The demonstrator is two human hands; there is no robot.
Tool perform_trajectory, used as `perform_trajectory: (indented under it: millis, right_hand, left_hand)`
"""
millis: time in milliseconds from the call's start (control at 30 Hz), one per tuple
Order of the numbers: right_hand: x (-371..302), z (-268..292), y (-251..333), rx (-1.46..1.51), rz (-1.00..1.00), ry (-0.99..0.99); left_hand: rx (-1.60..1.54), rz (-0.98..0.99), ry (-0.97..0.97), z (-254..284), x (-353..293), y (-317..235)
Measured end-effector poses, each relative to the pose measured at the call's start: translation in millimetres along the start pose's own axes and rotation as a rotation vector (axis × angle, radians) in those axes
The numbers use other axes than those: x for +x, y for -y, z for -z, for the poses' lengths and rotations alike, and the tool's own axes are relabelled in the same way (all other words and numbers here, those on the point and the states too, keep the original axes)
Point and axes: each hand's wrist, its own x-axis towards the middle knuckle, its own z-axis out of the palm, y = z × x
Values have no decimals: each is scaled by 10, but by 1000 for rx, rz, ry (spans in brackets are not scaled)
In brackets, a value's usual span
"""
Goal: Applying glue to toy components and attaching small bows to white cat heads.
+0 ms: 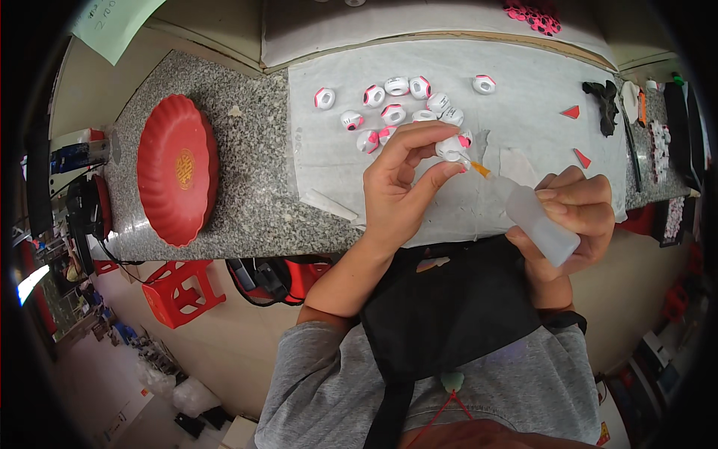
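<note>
My left hand [400,187] pinches a small white bead-like ball with pink patches [452,146] between thumb and fingers. My right hand [572,213] grips a translucent squeeze bottle [538,221]; its orange nozzle [479,168] touches the held ball. Just beyond the hands, several more white-and-pink balls [394,112] lie scattered on a white sheet [523,97] covering the granite counter [254,172].
A red scalloped plate [176,168] rests on the counter's left part. Small red triangular pieces [572,112] and black scraps [604,105] lie at the right of the sheet. Red plastic stools [183,292] stand under the counter. A black apron hangs down my front.
</note>
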Motion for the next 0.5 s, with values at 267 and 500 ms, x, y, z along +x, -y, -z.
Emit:
perform_trajectory:
  millis: [267,500]
  right_hand:
    - [140,159,-176,96,-12,9]
    - [675,431,-769,61,-559,113]
  left_hand:
    - [-123,-18,-56,25,6,-11]
    - [-190,-12,-133,49,5,-13]
